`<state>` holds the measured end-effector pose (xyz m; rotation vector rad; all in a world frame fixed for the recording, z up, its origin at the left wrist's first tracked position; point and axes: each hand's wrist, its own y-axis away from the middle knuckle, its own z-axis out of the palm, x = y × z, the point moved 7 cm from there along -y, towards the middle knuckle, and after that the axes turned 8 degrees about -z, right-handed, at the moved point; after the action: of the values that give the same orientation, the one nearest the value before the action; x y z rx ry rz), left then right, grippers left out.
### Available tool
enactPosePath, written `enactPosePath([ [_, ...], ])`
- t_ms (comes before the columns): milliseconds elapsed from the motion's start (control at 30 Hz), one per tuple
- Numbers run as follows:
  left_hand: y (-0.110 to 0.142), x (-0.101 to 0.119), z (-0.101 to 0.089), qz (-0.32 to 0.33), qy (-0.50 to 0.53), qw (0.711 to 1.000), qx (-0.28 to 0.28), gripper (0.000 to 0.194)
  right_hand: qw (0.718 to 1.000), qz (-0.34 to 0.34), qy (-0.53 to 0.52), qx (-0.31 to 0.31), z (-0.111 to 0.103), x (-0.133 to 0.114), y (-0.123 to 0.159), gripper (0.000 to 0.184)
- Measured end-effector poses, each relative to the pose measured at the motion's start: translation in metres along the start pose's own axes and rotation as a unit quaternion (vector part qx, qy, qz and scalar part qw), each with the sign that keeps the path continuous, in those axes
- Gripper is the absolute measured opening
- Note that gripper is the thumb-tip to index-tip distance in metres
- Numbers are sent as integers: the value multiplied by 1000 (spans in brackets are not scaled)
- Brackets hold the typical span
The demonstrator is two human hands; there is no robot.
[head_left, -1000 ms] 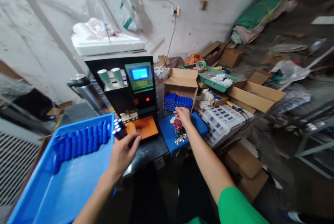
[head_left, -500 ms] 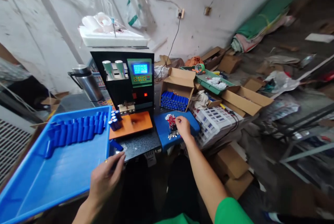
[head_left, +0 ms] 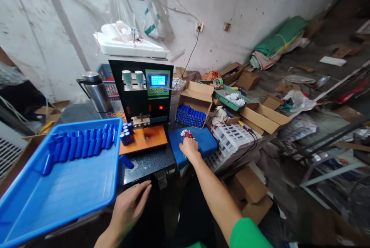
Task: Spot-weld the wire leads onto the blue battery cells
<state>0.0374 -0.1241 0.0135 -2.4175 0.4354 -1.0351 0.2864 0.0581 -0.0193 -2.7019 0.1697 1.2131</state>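
Observation:
My right hand point(head_left: 189, 148) reaches down onto a bunch of red wire leads with white ends point(head_left: 187, 134) on a blue cloth-covered surface point(head_left: 206, 144). Its fingers are curled among the leads, and the fingertips are hidden. Lower and to the left, my left hand point(head_left: 129, 206) hovers before the dark table edge, thumb and forefinger slightly apart, with nothing visible between them. Beyond it, a single blue cylindrical cell point(head_left: 126, 161) lies by the tray. Several more blue cells point(head_left: 126, 134) stand on the orange board point(head_left: 154, 140) of a black machine with a lit screen point(head_left: 158, 81).
On the left, a large blue tray point(head_left: 78, 186) holds rows of blue cells. An open carton point(head_left: 199, 90) of blue cells stands behind the leads. Right of it are a white plastic basket point(head_left: 228, 136) and a green tray point(head_left: 222, 96). A steel flask point(head_left: 96, 92) stands back left.
My right hand has moved left and down over the leads, covering their lower ends. My left hand has shifted down and right, away from the single cell. The view has tilted slightly.

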Motion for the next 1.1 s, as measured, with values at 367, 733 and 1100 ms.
enactPosePath([
  [367,4,-4,3,-44,33,998,-7,18,955,12,-296,-14,-13,23,-12,28],
  [733,-9,-4,18,-112,54,992,-32,25,931,47,-359,-49,-17,15,-20,29],
  [1100,-44,-7,25,-223,145,964,26,36,876,-13,-478,-67,-5,-30,19,31],
])
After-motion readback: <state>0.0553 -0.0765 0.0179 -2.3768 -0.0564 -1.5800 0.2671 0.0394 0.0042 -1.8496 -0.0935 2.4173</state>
